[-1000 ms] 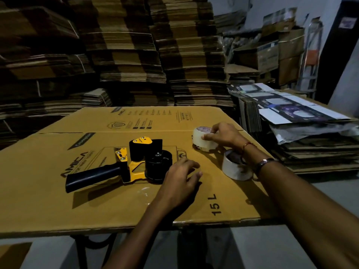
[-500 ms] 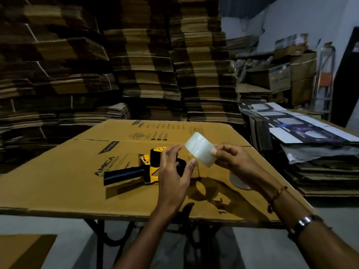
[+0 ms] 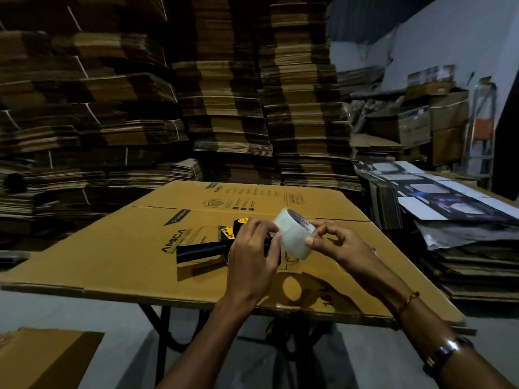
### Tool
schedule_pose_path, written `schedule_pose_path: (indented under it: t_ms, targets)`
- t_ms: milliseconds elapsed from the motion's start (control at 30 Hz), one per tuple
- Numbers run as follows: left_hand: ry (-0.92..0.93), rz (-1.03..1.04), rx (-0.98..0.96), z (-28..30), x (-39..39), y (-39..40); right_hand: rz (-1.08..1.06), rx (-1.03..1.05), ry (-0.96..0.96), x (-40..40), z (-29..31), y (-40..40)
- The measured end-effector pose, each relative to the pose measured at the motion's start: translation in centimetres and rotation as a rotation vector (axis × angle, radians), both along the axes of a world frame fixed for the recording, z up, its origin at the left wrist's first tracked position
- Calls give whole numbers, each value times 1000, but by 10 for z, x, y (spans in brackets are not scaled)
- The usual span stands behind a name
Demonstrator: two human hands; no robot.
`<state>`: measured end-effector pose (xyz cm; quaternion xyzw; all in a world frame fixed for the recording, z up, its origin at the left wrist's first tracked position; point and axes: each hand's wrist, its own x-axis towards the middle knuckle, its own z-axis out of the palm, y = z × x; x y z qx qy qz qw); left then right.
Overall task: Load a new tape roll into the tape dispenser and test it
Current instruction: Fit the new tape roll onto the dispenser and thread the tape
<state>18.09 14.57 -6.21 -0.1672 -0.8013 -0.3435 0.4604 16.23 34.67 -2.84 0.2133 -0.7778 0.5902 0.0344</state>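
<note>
The tape roll (image 3: 293, 234) was held in the air above the middle of the table (image 3: 112, 265), clear of the flattened carton that covered it, with its printed core tilted up and toward the far right corner. The right hand (image 3: 334, 245) gripped the roll at its right side, thumb on the outer wrap and fingers curled at the core edge. The left hand (image 3: 250, 254) met the roll at its left side, fingertips pinched against the outer wrap, apparently searching for the free tape end; whether an end was lifted could not be determined. The tape dispenser (image 3: 222, 242) lay on its side on the carton directly below and behind the left hand, handle pointing toward the left edge, hub end toward the roll. The left hand was nearer the dispenser. Loading had not yet begun.
</note>
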Motion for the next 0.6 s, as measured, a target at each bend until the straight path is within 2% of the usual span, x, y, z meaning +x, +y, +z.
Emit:
schedule_pose_path:
  t_ms: [267, 467, 600]
  targets:
    - [-76, -9, 54, 9, 5, 1, -13, 16, 21, 5, 2, -4]
    - [-372, -174, 334, 13, -2, -11, -3, -18, -39, 1, 1, -7]
    - [-335, -166, 301, 14, 3, -11, 57, -81, -109, 0, -3, -14]
